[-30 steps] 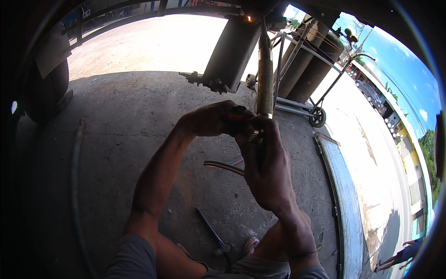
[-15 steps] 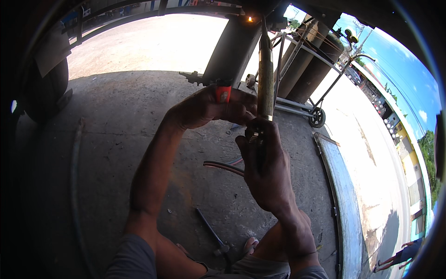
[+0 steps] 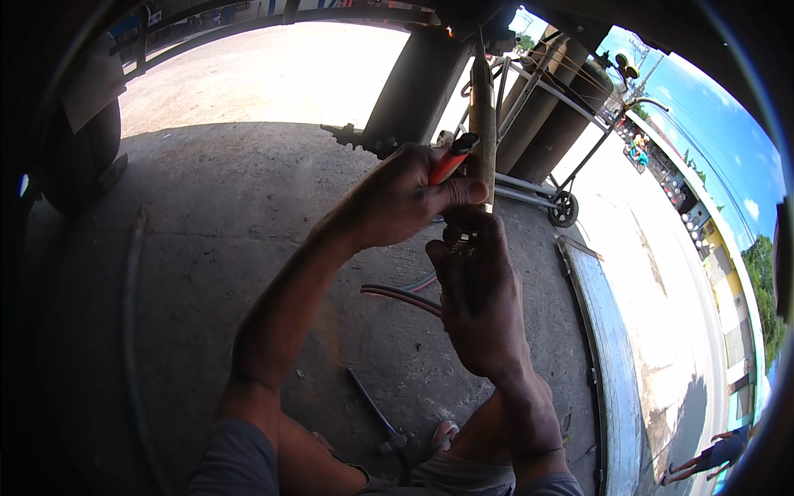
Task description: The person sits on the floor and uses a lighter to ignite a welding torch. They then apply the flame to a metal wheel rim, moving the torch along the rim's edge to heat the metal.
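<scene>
My right hand (image 3: 484, 289) is closed around the valve end of a gas torch (image 3: 482, 124), whose long brass-coloured tube points up toward the dark metal overhead. Gripped in my left hand (image 3: 397, 198) is a short red stick (image 3: 447, 165) with a black end; its kind is not clear. The left thumb lies across the torch tube, just above the right hand. Near the tube's upper tip, a small orange glow (image 3: 450, 33) shows on the underside of the metal. Two hoses (image 3: 401, 296), one reddish and one dark, trail below the right hand.
Tall gas cylinders (image 3: 542, 116) stand on a wheeled cart (image 3: 529, 192) ahead right. A hammer (image 3: 392, 444) lies between my feet. Along the right runs a long metal channel (image 3: 608, 347); a pipe (image 3: 132, 331) lies left. A tyre (image 3: 83, 157) stands far left. Another person (image 3: 715, 455) walks outside, lower right.
My left hand has turned and shifted right, bringing its thumb onto the torch tube and the red stick's black end into view. The torch has moved slightly right. The orange glow looks smaller.
</scene>
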A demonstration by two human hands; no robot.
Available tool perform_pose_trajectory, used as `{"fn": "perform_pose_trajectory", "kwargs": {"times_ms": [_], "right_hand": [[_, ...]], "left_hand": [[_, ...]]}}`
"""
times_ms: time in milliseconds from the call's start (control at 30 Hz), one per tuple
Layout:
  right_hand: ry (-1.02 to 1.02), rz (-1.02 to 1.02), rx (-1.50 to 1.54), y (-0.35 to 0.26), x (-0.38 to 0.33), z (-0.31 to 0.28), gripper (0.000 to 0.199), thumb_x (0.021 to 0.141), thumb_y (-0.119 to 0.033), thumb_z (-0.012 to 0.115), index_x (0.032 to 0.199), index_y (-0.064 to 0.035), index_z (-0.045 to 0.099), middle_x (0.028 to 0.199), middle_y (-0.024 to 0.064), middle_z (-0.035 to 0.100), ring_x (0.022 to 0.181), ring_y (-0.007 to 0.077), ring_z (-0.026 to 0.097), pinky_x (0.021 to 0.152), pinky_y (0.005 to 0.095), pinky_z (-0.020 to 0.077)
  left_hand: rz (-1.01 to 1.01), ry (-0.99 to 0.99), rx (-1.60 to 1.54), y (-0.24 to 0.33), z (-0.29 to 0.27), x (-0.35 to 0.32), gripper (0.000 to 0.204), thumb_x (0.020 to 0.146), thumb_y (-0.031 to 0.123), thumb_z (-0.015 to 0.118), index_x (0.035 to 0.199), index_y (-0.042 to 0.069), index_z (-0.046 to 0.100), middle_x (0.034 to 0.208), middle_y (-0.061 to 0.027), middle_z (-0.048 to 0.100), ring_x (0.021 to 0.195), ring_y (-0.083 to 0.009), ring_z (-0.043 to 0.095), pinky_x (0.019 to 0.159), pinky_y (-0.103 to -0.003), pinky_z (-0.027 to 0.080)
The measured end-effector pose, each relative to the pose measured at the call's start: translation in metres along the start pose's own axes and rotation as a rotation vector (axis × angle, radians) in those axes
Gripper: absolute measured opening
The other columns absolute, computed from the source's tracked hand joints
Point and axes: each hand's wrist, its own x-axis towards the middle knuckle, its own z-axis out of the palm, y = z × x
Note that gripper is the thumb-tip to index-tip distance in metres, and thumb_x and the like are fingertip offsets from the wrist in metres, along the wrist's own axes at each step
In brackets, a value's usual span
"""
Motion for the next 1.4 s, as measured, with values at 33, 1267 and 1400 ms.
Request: {"fn": "perform_pose_trajectory", "kwargs": {"times_ms": [33, 1267, 1400], "right_hand": [[0.001, -0.010, -0.010, 0.000, 0.000, 0.000, 0.040, 0.107, -0.010, 0.064, 0.142, -0.0086, 0.045, 0.112, 0.0256, 0.074, 0.102, 0.0457, 0.078, 0.081, 0.0520, 0.0614], [-0.033, 0.023, -0.010, 0.000, 0.003, 0.000, 0.042, 0.108, -0.013, 0.065, 0.143, -0.0087, 0.044, 0.110, 0.0263, 0.074, 0.093, 0.0448, 0.079, 0.075, 0.0526, 0.0613], [-0.072, 0.132, 0.028, -0.004, 0.002, -0.003, 0.042, 0.109, -0.023, 0.065, 0.145, -0.0093, 0.047, 0.113, 0.0244, 0.072, 0.101, 0.0372, 0.076, 0.084, 0.0499, 0.0586]], "left_hand": [[0.005, 0.000, 0.011, 0.000, 0.000, 0.000, 0.031, 0.105, 0.033, 0.074, 0.106, 0.002, 0.077, 0.089, -0.0085, 0.079, 0.087, -0.0152, 0.074, 0.087, -0.038, 0.057], [-0.066, -0.017, 0.094, 0.004, -0.005, -0.001, 0.031, 0.103, 0.033, 0.076, 0.108, 0.002, 0.079, 0.092, -0.0104, 0.080, 0.087, -0.0170, 0.075, 0.089, -0.040, 0.057], [-0.053, -0.009, 0.067, -0.001, -0.004, 0.000, 0.033, 0.105, 0.034, 0.073, 0.108, 0.002, 0.079, 0.092, -0.0108, 0.080, 0.087, -0.0174, 0.076, 0.089, -0.040, 0.058]]}}
